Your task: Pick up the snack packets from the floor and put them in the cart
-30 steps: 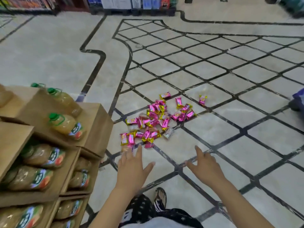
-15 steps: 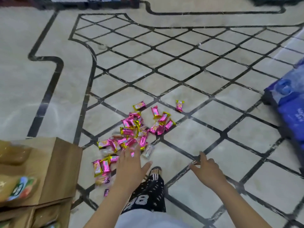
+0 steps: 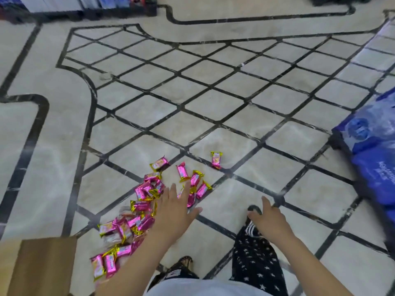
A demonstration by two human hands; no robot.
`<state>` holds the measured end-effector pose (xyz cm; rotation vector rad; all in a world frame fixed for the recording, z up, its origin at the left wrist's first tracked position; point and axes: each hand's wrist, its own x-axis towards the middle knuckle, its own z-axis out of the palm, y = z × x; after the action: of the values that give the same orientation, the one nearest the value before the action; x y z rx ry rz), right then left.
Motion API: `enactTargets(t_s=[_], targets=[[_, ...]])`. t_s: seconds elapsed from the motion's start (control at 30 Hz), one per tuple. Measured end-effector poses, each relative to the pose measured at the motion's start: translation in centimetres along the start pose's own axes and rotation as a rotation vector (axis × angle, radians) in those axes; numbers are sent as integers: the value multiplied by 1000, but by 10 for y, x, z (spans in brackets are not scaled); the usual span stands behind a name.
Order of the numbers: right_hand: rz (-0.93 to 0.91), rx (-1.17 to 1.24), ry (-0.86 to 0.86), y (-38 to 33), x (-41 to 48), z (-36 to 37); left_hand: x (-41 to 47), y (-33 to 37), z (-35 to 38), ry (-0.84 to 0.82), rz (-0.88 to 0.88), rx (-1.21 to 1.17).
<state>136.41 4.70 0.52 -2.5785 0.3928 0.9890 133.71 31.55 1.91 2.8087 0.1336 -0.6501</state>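
Several pink and gold snack packets (image 3: 140, 205) lie scattered in a loose heap on the tiled floor, left of centre. One stray packet (image 3: 216, 159) lies apart to the upper right. My left hand (image 3: 175, 210) stretches out with spread fingers over the right side of the heap and holds nothing. My right hand (image 3: 270, 218) hangs with relaxed fingers over my right foot, empty. No cart is in view.
A cardboard display box (image 3: 40, 265) stands at the bottom left corner. Blue plastic-wrapped packs (image 3: 372, 159) sit on the floor at the right edge. Shelving (image 3: 85, 5) runs along the far wall. My legs and sandalled feet (image 3: 186, 263) are below the hands.
The view has swung right and closer to the floor; the juice-bottle shelves have left the frame. My left hand has moved forward over the packets. Blue packs have come into view at right.
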Motion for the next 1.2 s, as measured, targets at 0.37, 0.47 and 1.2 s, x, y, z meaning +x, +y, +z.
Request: enactTargets(t_s=[0.37, 0.47, 1.2], targets=[[-202, -276, -78, 13, 188, -172, 127, 137, 5, -34, -282, -194], [-171, -303, -124, 16, 235, -201, 162, 161, 18, -80, -294, -247], [-288, -327, -140, -45, 701, 185, 467, -24, 464, -295, -257, -70]])
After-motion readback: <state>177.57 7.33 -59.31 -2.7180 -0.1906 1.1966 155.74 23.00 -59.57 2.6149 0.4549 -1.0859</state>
